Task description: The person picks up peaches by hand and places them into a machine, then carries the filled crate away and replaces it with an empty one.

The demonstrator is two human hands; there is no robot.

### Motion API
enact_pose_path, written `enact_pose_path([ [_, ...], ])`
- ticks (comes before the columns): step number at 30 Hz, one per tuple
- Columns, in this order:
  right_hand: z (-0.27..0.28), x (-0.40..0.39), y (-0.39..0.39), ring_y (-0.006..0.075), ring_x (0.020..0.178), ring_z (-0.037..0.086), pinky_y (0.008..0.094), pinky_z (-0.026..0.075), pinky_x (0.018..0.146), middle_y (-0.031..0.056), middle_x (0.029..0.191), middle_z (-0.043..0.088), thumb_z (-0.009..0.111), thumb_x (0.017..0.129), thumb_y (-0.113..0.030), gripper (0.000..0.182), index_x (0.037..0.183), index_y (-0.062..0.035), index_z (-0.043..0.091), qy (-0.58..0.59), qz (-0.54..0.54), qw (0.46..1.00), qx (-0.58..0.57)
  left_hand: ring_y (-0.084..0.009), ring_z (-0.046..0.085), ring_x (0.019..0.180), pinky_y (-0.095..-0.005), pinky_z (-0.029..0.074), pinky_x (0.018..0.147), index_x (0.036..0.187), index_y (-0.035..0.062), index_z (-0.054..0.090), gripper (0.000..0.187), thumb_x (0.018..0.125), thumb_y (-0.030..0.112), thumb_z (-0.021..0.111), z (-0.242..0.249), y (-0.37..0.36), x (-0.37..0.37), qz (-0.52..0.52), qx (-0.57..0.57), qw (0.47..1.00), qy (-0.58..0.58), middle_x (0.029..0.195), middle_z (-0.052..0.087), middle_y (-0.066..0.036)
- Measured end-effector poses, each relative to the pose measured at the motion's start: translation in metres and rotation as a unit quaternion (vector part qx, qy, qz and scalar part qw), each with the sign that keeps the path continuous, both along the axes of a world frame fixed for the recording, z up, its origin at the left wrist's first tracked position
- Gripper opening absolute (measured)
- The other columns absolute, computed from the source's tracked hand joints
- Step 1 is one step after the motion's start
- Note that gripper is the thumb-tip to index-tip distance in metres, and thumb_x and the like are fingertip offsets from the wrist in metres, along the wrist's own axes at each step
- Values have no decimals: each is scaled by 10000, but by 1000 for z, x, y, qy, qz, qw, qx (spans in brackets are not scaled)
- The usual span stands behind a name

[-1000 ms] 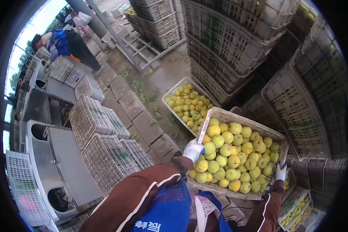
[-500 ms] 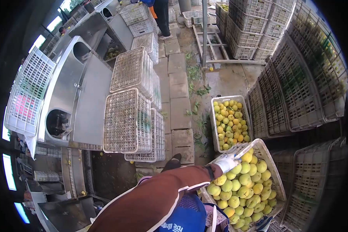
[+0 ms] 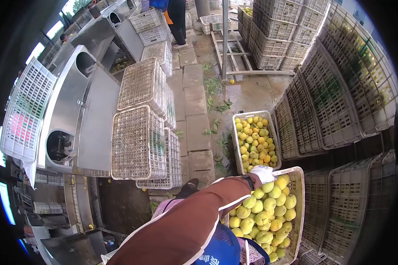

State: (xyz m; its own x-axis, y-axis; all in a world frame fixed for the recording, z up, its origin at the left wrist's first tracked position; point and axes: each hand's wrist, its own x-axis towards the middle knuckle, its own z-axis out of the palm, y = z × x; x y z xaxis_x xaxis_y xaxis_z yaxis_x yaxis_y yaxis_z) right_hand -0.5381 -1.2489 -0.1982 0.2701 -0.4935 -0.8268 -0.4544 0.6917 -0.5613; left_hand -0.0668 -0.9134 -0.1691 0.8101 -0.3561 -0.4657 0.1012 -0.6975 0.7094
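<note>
My left hand [image 3: 264, 174], in a white glove, is closed on the far rim of a pale plastic crate [image 3: 300, 198]. Yellow-green peaches [image 3: 263, 217] fill this crate, which stands in front of me at the lower right. My brown sleeve [image 3: 194, 207] stretches across the view and hides part of its left side. My right hand is not in view. Just beyond my glove, a second crate [image 3: 235, 145] of yellow and orange peaches [image 3: 255, 139] rests on the ground.
Stacked empty crates [image 3: 135, 143] line the left side of the paved path [image 3: 197, 126]. Tall crate stacks [image 3: 336, 97] rise at the right. A metal machine [image 3: 93, 119] stands on the left. Further back are a post [image 3: 225, 39], a frame and a person [image 3: 177, 22].
The near crate has turned and shifted slightly left, with my left hand on its far rim. The whole view has swung a little to the right.
</note>
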Motion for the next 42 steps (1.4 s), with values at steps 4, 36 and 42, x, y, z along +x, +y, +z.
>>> enact_pose_path([
  [4,12,16,10,294,1235,388,491,353,1000,103,1432,349,337,947,-581,674,1439,-120,308,-15,4,1000,-13,-336,594,1047,-409,452,878,1122,56,610,536,823,499,571,0,9,6,-37,-21,999,34,1116,633,-182],
  [36,3,217,148,126,416,345,275,290,397,-49,515,339,536,856,-626,455,803,-176,491,-39,125,988,-77,-222,641,800,-365,485,722,1114,159,649,447,743,403,705,-37,341,-91,322,-97,932,132,891,686,-69],
  [42,31,449,301,118,425,387,271,323,394,-32,547,413,558,859,-601,460,797,-146,528,-166,423,885,-101,-190,640,728,-328,512,630,1011,12,650,322,778,220,726,-26,475,-197,660,-286,693,53,844,673,-107],
])
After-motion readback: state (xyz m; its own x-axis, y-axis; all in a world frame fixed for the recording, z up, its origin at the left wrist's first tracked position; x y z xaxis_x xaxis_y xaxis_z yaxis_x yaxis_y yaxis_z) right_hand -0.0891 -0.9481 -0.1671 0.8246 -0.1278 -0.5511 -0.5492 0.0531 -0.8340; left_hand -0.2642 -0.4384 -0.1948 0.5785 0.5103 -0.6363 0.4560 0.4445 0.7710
